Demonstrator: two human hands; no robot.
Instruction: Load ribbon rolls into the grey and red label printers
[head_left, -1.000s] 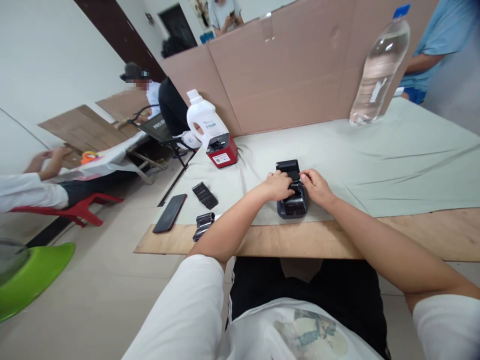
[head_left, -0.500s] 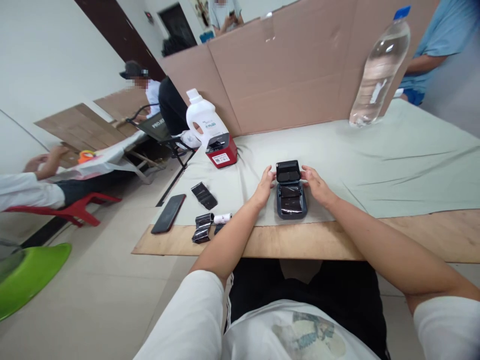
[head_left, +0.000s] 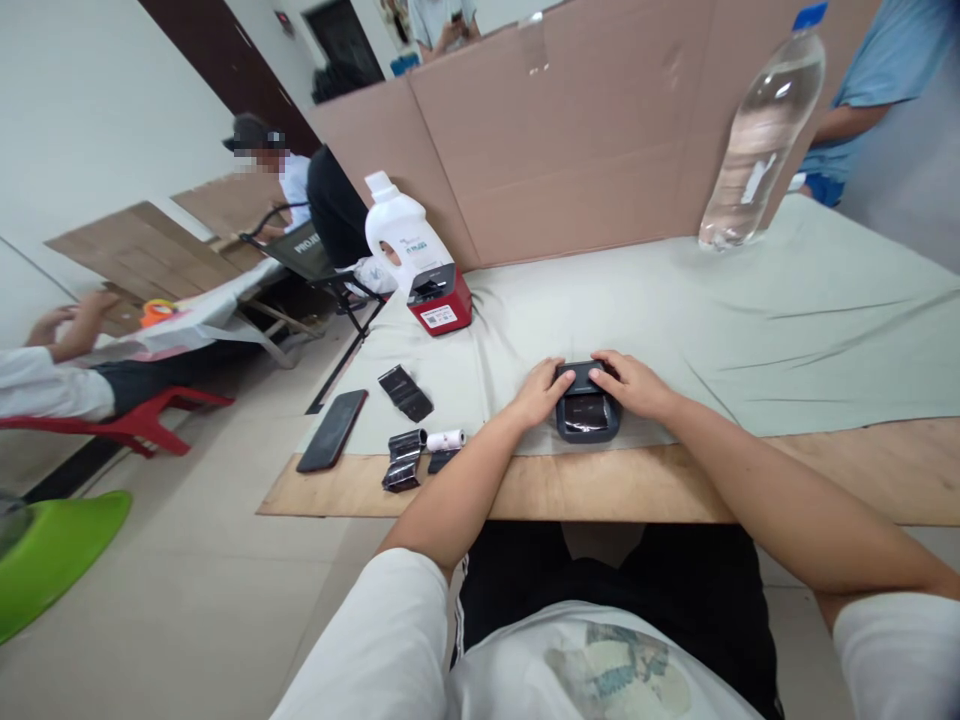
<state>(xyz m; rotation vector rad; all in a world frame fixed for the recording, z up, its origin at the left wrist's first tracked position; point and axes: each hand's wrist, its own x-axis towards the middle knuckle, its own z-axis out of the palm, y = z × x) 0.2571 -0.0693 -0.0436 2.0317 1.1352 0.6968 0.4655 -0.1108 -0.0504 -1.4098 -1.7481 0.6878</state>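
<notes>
A small dark label printer (head_left: pixel 587 417) sits on the pale green cloth (head_left: pixel 787 310) near the table's front edge, its lid folded down. My left hand (head_left: pixel 535 392) grips its left side with the thumb on the lid. My right hand (head_left: pixel 631 384) covers the right side, fingers curled over the top. A small white paper roll (head_left: pixel 447 439) lies to the left of the printer, beside a crumpled black wrapper (head_left: pixel 405 460).
A black phone (head_left: pixel 332 430) and a black packet (head_left: pixel 406 392) lie at the table's left. A red printer (head_left: pixel 439 300) and a white jug (head_left: pixel 401 235) stand further back, a water bottle (head_left: pixel 757 140) at the far right against a cardboard partition (head_left: pixel 585 130). Other people sit left and behind.
The printer's lid, which stood open half a second ago, is now folded down. Both my hands have moved from its sides onto its top.
</notes>
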